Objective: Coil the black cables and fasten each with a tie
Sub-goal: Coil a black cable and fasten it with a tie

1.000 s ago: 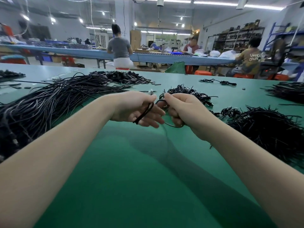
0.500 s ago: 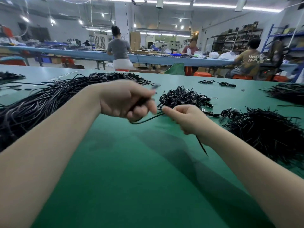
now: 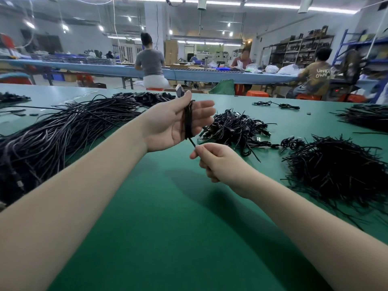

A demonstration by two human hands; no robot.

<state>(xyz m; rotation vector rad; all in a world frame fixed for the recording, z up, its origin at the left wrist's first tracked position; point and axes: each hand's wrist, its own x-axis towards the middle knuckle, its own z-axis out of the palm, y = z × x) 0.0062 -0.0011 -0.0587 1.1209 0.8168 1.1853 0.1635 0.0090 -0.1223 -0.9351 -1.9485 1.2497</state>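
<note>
White letters stand on the back of a seated person's olive-brown shirt (image 3: 318,77) at the far right bench: two lines, "UNK" above "OWN", each cut off at the right edge. Nothing else is legible

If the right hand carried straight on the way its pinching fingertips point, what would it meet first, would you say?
Probably the left hand: the right hand points up and left along the cable it pinches, toward the coil wrapped across that palm. Depth is hard to judge.
</note>
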